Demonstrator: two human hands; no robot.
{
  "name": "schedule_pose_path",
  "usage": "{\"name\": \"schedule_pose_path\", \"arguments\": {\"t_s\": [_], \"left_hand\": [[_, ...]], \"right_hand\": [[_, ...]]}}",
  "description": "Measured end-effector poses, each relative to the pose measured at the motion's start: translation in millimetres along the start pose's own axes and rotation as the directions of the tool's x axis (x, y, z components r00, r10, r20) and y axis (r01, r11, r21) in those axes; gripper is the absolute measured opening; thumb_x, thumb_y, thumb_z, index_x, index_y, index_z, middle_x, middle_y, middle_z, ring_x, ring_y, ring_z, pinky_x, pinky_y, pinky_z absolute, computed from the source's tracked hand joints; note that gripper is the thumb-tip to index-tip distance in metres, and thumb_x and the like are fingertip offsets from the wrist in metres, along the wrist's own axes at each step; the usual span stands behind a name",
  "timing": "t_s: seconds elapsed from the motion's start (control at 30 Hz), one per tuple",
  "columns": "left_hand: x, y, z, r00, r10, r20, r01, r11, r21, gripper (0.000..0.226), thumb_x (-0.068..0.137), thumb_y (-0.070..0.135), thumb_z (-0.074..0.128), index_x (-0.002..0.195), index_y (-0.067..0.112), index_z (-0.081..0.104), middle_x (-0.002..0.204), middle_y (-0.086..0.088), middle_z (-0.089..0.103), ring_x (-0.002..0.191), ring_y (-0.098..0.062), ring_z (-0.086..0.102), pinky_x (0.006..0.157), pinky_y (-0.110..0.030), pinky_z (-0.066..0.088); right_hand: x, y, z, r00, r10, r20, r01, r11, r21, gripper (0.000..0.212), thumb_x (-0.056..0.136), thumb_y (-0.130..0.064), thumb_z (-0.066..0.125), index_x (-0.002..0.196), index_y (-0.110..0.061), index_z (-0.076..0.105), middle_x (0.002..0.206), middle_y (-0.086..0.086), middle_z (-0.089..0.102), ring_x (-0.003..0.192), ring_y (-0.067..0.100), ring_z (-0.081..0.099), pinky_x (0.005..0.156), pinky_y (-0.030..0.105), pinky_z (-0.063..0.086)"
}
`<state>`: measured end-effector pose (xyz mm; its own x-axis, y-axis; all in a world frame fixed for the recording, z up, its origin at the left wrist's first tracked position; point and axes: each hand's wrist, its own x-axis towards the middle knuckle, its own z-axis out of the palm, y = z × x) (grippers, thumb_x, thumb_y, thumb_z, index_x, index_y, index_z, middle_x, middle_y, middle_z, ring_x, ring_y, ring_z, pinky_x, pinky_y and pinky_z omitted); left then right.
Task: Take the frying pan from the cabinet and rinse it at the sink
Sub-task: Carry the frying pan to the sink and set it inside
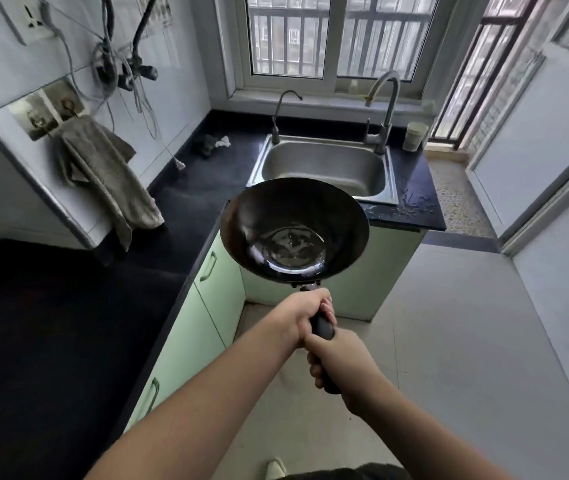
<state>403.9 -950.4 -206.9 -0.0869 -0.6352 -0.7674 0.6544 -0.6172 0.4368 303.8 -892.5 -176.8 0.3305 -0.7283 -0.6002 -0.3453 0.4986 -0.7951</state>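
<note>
Fingers [326,308] of both hands clasp the frying pan [295,230] by its handle, bowl pointing ahead toward the sink [324,168].

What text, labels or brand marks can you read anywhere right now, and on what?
None can be read.
Frying pan: no mark shows on the bowl or handle.
Cup by the sink: plain, nothing legible.
Wall socket: any markings too blurred to read.
Photos above the towel: pictures only, no words legible.
</note>
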Motion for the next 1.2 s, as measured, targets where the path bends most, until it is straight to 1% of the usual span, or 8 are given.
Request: {"name": "schedule_pose_path", "arguments": {"t_s": [0.13,0.3,0.5,0.67,0.8,0.87,1.0,1.2], "left_hand": [[30.9,39.7,7.2,1.000,-0.017,0.021,0.017,1.000,0.009,0.039,0.093,0.002,0.036,0.056,0.015,0.033,0.034,0.006,0.034,0.023,-0.003,0.031,0.031,-0.010,0.027],[80.6,90.5,28.7,0.999,-0.037,0.023,0.036,0.999,0.035,0.039,0.093,0.003,0.036,0.056,0.015,0.033,0.033,0.006,0.034,0.023,-0.003,0.031,0.031,-0.010,0.027],[147.8,149.9,66.7,0.999,-0.042,-0.025,0.043,0.998,0.054,0.042,0.095,0.004,0.038,0.054,0.014,0.034,0.033,0.006,0.034,0.023,-0.003,0.032,0.031,-0.010,0.028],[192.0,194.2,108.8,0.997,-0.056,-0.051,0.059,0.997,0.052,0.042,0.095,0.004,0.035,0.055,0.015,0.033,0.033,0.005,0.034,0.023,-0.004,0.032,0.031,-0.010,0.029],[223.6,227.1,129.9,0.996,-0.060,-0.073,0.063,0.997,0.046,0.049,0.094,0.002,0.038,0.046,0.011,0.037,0.034,0.005,0.035,0.023,-0.003,0.033,0.030,-0.010,0.029],[235.2,240.7,136.5,0.994,-0.066,-0.083,0.070,0.996,0.050,0.050,0.094,0.002,0.038,0.045,0.011,0.037,0.034,0.005,0.035,0.023,-0.003,0.033,0.030,-0.010,0.029],[257.1,263.2,142.6,0.992,-0.081,-0.100,0.086,0.995,0.046,0.044,0.095,0.002,0.037,0.052,0.013,0.035,0.033,0.005,0.035,0.022,-0.004,0.034,0.030,-0.010,0.030],[290.0,287.9,131.8,0.990,-0.108,-0.090,0.111,0.993,0.027,0.049,0.095,0.002,0.038,0.046,0.011,0.038,0.034,0.004,0.036,0.022,-0.006,0.034,0.030,-0.009,0.032]], "right_hand": [[38.2,-29.6,-3.6,1.000,-0.006,-0.008,0.007,0.999,0.033,0.006,0.083,-0.008,0.052,0.077,-0.008,0.052,0.055,0.003,0.048,0.037,0.014,0.042,0.040,0.020,0.030],[99.6,-64.2,-24.9,0.999,-0.008,-0.031,0.010,0.998,0.054,0.013,0.082,-0.009,0.052,0.069,-0.010,0.052,0.049,0.001,0.050,0.037,0.015,0.042,0.041,0.019,0.031],[179.2,-106.5,-65.7,1.000,0.018,-0.018,-0.016,0.995,0.102,0.011,0.084,-0.007,0.053,0.073,-0.009,0.051,0.054,0.005,0.047,0.035,0.015,0.041,0.036,0.017,0.030],[235.9,-145.9,-109.7,0.999,0.047,-0.002,-0.047,0.994,0.102,0.018,0.086,-0.010,0.056,0.069,-0.009,0.051,0.050,0.005,0.048,0.033,0.014,0.041,0.037,0.016,0.031],[276.4,-170.7,-131.8,0.998,0.055,0.008,-0.056,0.991,0.125,0.019,0.086,-0.008,0.056,0.067,-0.008,0.050,0.048,0.004,0.047,0.034,0.014,0.041,0.037,0.017,0.033],[292.4,-179.7,-136.7,0.998,0.059,0.006,-0.059,0.989,0.136,0.018,0.085,-0.008,0.055,0.068,-0.008,0.051,0.048,0.004,0.047,0.034,0.014,0.041,0.037,0.017,0.034],[322.6,-194.1,-139.9,0.997,0.078,-0.005,-0.076,0.981,0.181,0.014,0.083,-0.007,0.057,0.069,-0.008,0.053,0.050,0.003,0.050,0.036,0.014,0.042,0.039,0.021,0.038],[360.3,-208.6,-135.0,0.992,0.122,0.015,-0.122,0.963,0.242,0.014,0.085,-0.014,0.064,0.077,-0.010,0.054,0.054,0.001,0.049,0.038,0.009,0.042,0.039,0.020,0.039]]}}
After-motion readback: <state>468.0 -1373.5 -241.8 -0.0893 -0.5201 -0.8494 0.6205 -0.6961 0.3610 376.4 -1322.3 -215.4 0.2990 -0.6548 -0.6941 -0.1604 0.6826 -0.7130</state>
